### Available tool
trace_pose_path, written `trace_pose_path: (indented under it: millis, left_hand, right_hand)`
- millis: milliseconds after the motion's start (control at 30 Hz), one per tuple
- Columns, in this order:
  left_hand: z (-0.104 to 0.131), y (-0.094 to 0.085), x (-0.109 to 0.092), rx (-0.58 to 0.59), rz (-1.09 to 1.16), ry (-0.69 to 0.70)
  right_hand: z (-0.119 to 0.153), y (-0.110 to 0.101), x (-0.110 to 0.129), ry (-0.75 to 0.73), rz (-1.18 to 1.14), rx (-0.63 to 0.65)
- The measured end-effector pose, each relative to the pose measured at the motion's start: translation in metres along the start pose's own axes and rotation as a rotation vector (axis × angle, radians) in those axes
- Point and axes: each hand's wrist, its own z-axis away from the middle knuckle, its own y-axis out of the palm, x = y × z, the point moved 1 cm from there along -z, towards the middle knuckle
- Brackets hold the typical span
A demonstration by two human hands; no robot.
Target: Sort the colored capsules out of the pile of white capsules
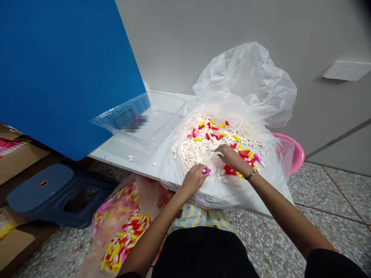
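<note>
My left hand [193,179] is closed, its thumb and fingers pinching a small magenta plastic tube [206,171] at the front edge of the plastic sheet. My right hand [228,156] hovers over the heap, its thumb and fingers slightly apart, and nothing shows between them. Many small white pellet-like pieces [193,152] lie spread on the clear plastic bag [249,85]. Red, yellow and pink tubes [213,135] are scattered among them. Beside my right wrist sits a second pile of red and yellow tubes [245,154].
On the white table [116,152] stands a clear plastic tray [162,104], with a few loose white bits nearby. Below hangs a bag full of coloured tubes [130,231]. A pink basin [298,154] is at right, a blue stool [55,189] at left, a blue panel [63,69] behind it.
</note>
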Motion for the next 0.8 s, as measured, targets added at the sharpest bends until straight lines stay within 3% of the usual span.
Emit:
trace_pose_path:
  millis: [133,300,400,500,600,800]
  left_hand:
    - [0.007,0.002,-0.005,-0.053,0.397,-0.192]
    - [0.013,0.004,-0.002,-0.165,0.702,-0.333]
    - [0.008,0.003,-0.003,-0.192,0.983,-0.424]
    - [0.001,0.005,-0.007,-0.299,1.193,-0.542]
    - [-0.005,0.011,-0.015,-0.415,1.214,-0.63]
    - [-0.004,0.029,-0.027,-0.431,1.0,-0.56]
  right_hand:
    - [-0.026,0.022,0.013,0.011,-0.056,0.096]
    - [-0.024,0.017,0.014,0.142,-0.197,-0.033]
    - [-0.003,0.001,0.02,0.211,-0.735,-0.106]
    - [0.025,-0.012,0.035,0.239,-1.206,-0.142]
    - [0.048,-0.017,0.053,0.267,-1.339,-0.178]
    - [0.073,-0.007,0.075,0.238,-1.355,-0.186]
